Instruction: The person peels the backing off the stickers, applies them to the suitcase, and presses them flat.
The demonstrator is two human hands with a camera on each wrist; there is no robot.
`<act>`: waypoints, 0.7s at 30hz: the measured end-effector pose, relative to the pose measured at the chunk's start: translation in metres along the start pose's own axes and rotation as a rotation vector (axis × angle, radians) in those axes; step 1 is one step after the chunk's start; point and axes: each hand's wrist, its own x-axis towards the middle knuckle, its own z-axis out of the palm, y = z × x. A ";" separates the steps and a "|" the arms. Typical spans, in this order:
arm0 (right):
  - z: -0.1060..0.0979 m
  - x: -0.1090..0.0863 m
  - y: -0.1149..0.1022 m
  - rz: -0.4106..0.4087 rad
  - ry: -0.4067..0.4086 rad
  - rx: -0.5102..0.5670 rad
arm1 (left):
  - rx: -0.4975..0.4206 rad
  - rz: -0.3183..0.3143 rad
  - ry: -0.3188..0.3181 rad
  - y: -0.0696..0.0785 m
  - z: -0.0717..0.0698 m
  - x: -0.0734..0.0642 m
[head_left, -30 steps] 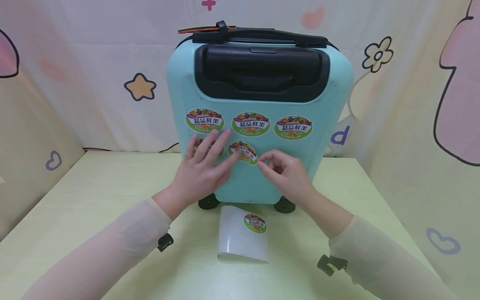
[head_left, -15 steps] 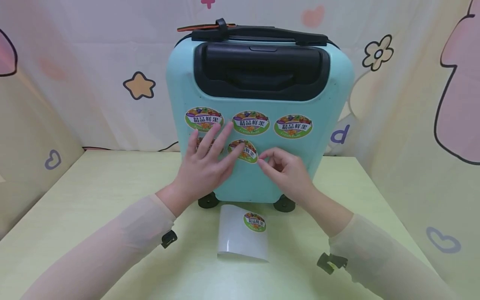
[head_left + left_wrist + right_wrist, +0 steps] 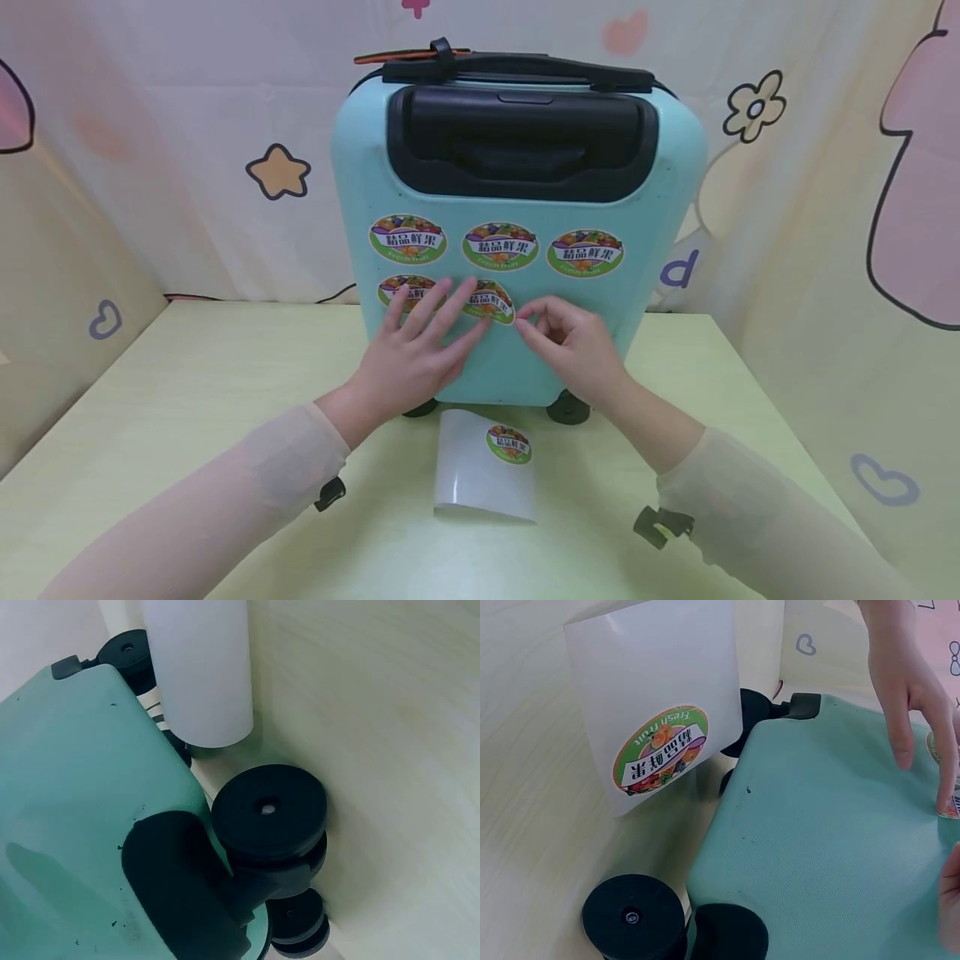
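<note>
A light-blue suitcase [image 3: 465, 367] stands upright on the table, with three oval fruit stickers in a row across its front. Below that row, a fruit sticker [image 3: 491, 302] lies against the shell, its right edge pinched between thumb and forefinger of my right hand [image 3: 573, 346]. My left hand [image 3: 408, 358] has its fingers spread and extended, the fingertips touching the left part of this sticker. Another sticker [image 3: 405, 287] in the lower row is partly covered by the left fingers. The right wrist view shows the left hand [image 3: 911, 682] pressing near the sticker's edge.
A curled white backing sheet [image 3: 480, 483] with one sticker [image 3: 509, 445] lies on the table in front of the suitcase. Black wheels [image 3: 568, 408] carry the suitcase. A patterned curtain [image 3: 195, 192] hangs behind and at the sides.
My left hand has slid down a little, uncovering the top-left sticker and more of the lower-left one. The right hand keeps its pinch at the sticker's edge.
</note>
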 end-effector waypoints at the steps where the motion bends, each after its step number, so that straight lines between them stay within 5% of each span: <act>1: 0.000 0.000 0.000 0.002 -0.001 -0.001 | -0.002 -0.003 0.006 0.000 0.000 0.000; 21: 0.001 0.000 0.001 0.010 -0.001 0.009 | -0.078 -0.113 0.169 -0.012 -0.005 0.027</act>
